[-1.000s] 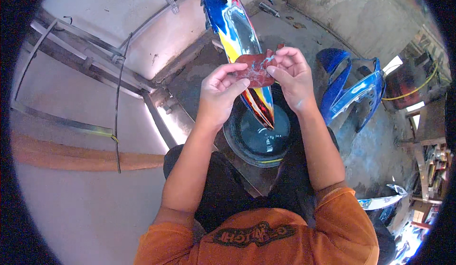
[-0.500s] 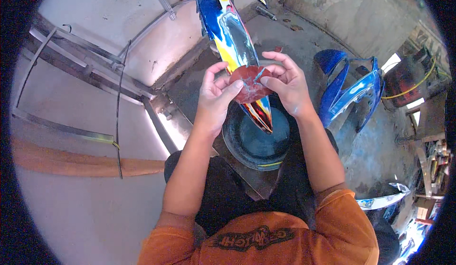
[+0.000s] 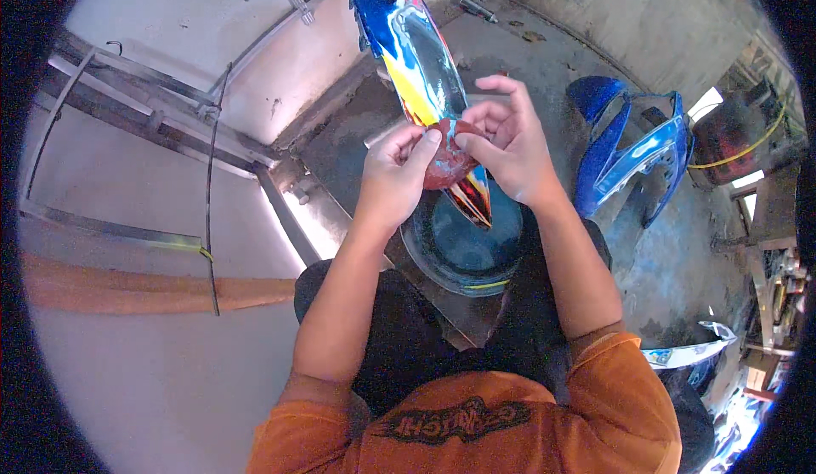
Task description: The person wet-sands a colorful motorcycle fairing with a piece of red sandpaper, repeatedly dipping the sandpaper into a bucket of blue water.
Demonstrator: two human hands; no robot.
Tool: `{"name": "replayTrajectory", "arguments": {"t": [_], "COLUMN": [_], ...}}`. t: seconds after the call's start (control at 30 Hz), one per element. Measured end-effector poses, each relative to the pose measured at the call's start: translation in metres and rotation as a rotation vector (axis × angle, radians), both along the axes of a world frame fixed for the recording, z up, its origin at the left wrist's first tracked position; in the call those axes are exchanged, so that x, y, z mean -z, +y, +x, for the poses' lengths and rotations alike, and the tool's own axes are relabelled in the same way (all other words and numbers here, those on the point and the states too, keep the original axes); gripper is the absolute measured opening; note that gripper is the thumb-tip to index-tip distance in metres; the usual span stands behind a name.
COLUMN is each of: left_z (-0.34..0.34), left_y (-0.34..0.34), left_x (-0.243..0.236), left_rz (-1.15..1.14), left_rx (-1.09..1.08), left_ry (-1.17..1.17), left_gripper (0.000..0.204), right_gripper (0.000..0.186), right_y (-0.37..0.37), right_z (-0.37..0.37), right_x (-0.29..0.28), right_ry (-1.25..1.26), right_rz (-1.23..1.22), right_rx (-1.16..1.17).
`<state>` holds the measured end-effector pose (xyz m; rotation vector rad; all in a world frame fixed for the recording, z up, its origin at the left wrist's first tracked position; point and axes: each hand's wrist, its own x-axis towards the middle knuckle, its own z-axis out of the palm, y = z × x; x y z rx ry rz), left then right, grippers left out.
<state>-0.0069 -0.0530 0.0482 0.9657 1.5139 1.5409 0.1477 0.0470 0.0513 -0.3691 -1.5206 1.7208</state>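
A reddish-brown sanding disc (image 3: 444, 168) with pale blue streaks is pinched at its upper edge between both hands. My left hand (image 3: 393, 172) grips its left side, thumb on top. My right hand (image 3: 517, 151) pinches the right side, its index finger raised and bent. The disc bows between the thumbs. Beyond and beneath it is a long, glossy motorbike body panel (image 3: 416, 57) in blue, yellow, white and black, its pointed red-and-black tip (image 3: 473, 204) over a round dark basin (image 3: 425, 261) between my knees. The disc and hands hide part of the panel.
A blue motorbike fairing (image 3: 633, 155) lies on the concrete floor at right, near a dark red container (image 3: 729, 138). A white-and-blue panel piece (image 3: 693, 353) is at lower right. Wooden and metal bars (image 3: 153, 125) run along the left wall.
The disc looks narrower and more bent, with my thumbs closer together. My left hand has shifted slightly right. The view has moved a little.
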Motion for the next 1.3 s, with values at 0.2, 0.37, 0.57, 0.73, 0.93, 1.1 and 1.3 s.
{"name": "replayTrajectory", "arguments": {"t": [0.2,0.37,0.57,0.73,0.93,1.1,1.3], "left_z": [-0.002,0.003,0.005,0.008,0.01,0.006,0.009], "left_y": [-0.001,-0.003,-0.004,-0.005,-0.005,-0.004,-0.006], "left_x": [0.002,-0.004,-0.01,-0.014,-0.014,-0.008,-0.013], "left_rz": [0.075,0.114,0.083,0.068,0.002,0.095,0.037], "left_rx": [-0.111,-0.117,-0.123,-0.128,-0.131,-0.159,-0.165], "left_ry": [0.503,0.616,0.65,0.639,0.546,0.644,0.617], "left_gripper": [0.017,0.015,0.016,0.016,0.015,0.015,0.016], "right_gripper": [0.041,0.022,0.012,0.009,0.011,0.01,0.01], "right_y": [0.009,0.01,0.012,0.009,0.009,0.003,0.002], "right_z": [-0.002,-0.004,-0.005,-0.006,-0.006,-0.008,-0.007], "right_x": [0.013,0.016,0.026,0.019,0.013,0.011,0.007], "right_ry": [-0.067,-0.144,-0.124,-0.117,-0.099,-0.121,-0.124], "right_rz": [0.141,0.331,0.209,0.278,0.546,0.485,0.579], "right_rx": [0.053,0.157,0.121,0.166,0.336,0.343,0.35]}}
